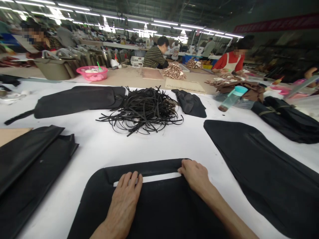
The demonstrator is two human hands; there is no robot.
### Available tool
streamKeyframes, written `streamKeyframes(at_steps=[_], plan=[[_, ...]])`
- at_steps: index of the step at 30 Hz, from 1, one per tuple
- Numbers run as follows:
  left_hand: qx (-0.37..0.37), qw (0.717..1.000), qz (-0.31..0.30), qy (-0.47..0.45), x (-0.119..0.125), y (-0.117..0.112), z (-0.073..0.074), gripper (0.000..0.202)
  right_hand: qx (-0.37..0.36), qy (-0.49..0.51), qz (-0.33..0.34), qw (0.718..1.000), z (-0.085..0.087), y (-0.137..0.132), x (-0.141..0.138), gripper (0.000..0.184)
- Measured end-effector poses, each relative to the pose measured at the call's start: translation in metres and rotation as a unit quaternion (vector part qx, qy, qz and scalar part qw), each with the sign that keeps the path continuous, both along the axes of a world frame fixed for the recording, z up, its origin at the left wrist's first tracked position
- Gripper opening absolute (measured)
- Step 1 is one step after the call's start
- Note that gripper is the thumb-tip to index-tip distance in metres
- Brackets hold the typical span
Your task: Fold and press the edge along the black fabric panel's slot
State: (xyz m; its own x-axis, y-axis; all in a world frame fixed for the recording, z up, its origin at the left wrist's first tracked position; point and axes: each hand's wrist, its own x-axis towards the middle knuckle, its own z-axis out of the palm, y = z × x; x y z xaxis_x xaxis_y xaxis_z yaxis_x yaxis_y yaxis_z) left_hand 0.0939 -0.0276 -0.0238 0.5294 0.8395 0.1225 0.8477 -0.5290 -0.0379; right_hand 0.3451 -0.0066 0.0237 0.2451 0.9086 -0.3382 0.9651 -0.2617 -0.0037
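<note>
A black fabric panel point(159, 202) lies flat on the white table point(104, 146) right in front of me, with a long narrow slot point(159, 177) near its top edge showing white. My left hand point(126, 196) rests flat on the panel, fingers together and stretched out, fingertips at the slot's left end. My right hand point(195, 176) presses on the slot's right end with fingers curled down at the folded top edge; whether it pinches the fabric is unclear.
A pile of thin black strips point(143, 111) sits mid-table. Other black panels lie at left point(30, 166), right point(261, 169) and behind point(77, 99). A teal-capped bottle point(230, 98) and pink basin point(92, 73) stand farther back. Other people work at distant tables.
</note>
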Motion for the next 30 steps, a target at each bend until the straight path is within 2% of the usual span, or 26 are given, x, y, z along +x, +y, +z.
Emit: streamKeyframes(at_steps=[2, 3, 5, 7, 9, 11, 14, 16, 19, 21, 23, 25, 30], plan=[[-0.004, 0.999, -0.022, -0.030, -0.010, -0.004, -0.002, 0.043, 0.059, -0.029, 0.040, 0.997, -0.009, -0.015, -0.015, 0.024], [-0.012, 0.998, -0.043, -0.045, -0.014, -0.006, -0.002, 0.041, 0.109, -0.035, 0.086, 0.990, -0.017, -0.023, -0.023, 0.028], [-0.040, 0.993, -0.088, -0.074, -0.018, -0.012, -0.003, 0.040, 0.229, -0.012, 0.233, 0.945, -0.036, -0.037, -0.038, 0.030], [-0.077, 0.986, -0.108, -0.101, -0.019, -0.018, -0.005, 0.055, 0.301, 0.023, 0.376, 0.876, -0.055, -0.045, -0.052, 0.036], [-0.103, 0.983, -0.097, -0.120, -0.021, -0.023, -0.009, 0.070, 0.324, 0.028, 0.451, 0.831, -0.070, -0.048, -0.060, 0.042], [-0.107, 0.985, -0.070, -0.117, -0.025, -0.028, -0.012, 0.074, 0.333, 0.016, 0.468, 0.819, -0.074, -0.047, -0.062, 0.043], [-0.092, 0.990, -0.050, -0.091, -0.033, -0.036, -0.012, 0.079, 0.342, 0.019, 0.461, 0.819, -0.060, -0.042, -0.062, 0.035], [-0.073, 0.993, -0.049, -0.081, -0.038, -0.041, -0.010, 0.077, 0.333, 0.053, 0.433, 0.836, -0.042, -0.038, -0.070, 0.029], [-0.017, 0.996, -0.032, -0.085, -0.045, -0.046, -0.005, 0.063, 0.221, 0.157, 0.365, 0.891, -0.014, -0.024, -0.100, 0.017], [0.027, 0.997, -0.014, -0.072, -0.049, -0.046, -0.004, 0.058, 0.124, 0.225, 0.329, 0.909, -0.003, -0.010, -0.127, 0.015], [0.061, 0.997, -0.004, -0.045, -0.053, -0.046, -0.004, 0.055, 0.074, 0.255, 0.306, 0.914, 0.000, 0.005, -0.154, 0.014], [0.084, 0.996, -0.001, -0.028, -0.057, -0.045, -0.005, 0.053, 0.046, 0.252, 0.287, 0.923, -0.005, 0.020, -0.175, 0.011], [0.102, 0.993, -0.005, -0.054, -0.060, -0.046, -0.018, 0.048, 0.003, 0.211, 0.247, 0.946, -0.024, 0.046, -0.195, 0.008]])
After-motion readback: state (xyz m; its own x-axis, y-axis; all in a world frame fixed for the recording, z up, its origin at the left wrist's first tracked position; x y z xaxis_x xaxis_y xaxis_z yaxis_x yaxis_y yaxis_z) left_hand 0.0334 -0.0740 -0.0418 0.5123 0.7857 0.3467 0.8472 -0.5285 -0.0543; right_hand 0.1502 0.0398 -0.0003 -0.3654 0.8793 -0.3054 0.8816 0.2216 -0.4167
